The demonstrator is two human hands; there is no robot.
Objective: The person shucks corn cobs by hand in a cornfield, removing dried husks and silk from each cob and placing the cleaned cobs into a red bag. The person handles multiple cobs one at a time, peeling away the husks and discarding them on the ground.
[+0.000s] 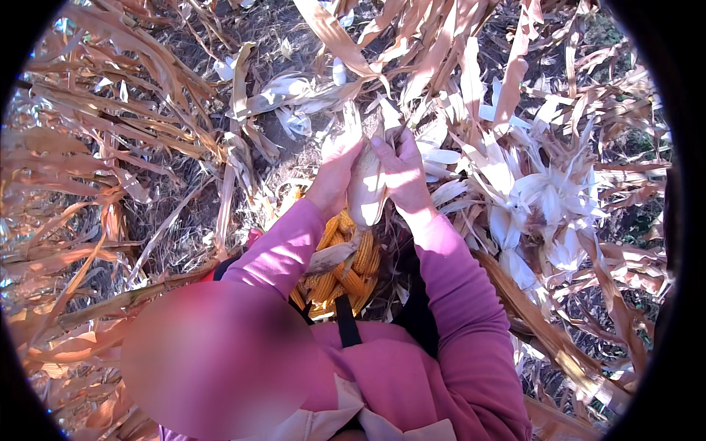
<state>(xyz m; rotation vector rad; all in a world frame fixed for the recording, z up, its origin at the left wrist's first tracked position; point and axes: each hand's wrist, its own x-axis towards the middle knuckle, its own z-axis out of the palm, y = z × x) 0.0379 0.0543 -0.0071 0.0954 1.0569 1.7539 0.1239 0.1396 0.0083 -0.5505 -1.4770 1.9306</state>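
Note:
An ear of corn in its pale, dry husk (pixel 367 190) is held between my two hands, out in front of my body. My left hand (pixel 337 165) grips it along its left side. On the other side, my right hand (pixel 404 168) has thumb and fingers pinched at the husk near the upper end. Several husked yellow corn ears (pixel 347 275) lie in a pile below my hands, close to my body. Across that pile rests a dry husk piece (pixel 331 259).
Loose white husks (pixel 551 204) are heaped to the right. Dry corn stalks and leaves (pixel 138 99) cover the ground on the left and along the top. A long dry stalk (pixel 551 331) slants past my right arm.

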